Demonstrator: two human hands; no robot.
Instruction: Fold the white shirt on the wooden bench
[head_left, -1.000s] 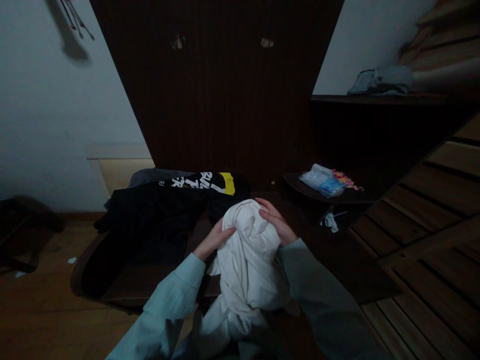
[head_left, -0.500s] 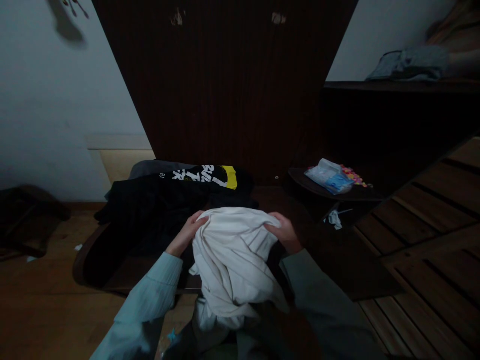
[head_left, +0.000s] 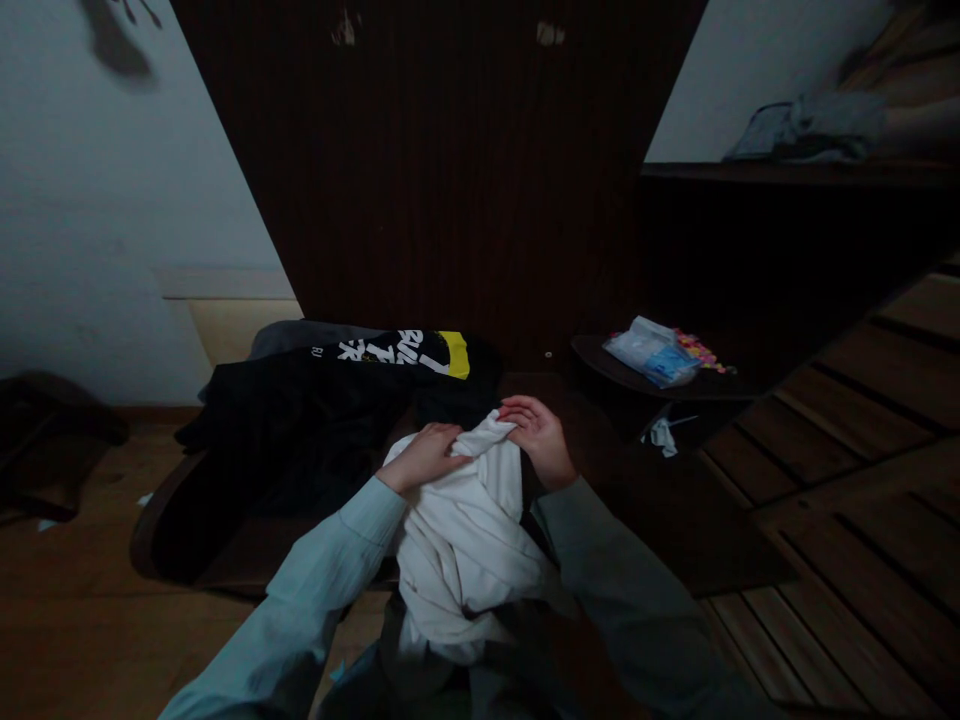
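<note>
The left hand (head_left: pixel 424 455) and right hand (head_left: pixel 536 435) pinch the white cloth (head_left: pixel 465 540) at its top. The bunched slack below them could slip free.

white cloth (head_left: pixel 465 540) lower end hidden in shadow, black garment (head_left: pixel 315 420) print partly folded under

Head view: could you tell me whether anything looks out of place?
Yes. Black clothes lie heaped on the table, spilling over its edge, and a pale scrap lies on the floor. The left hand and right hand grip a crumpled white cloth.
</note>
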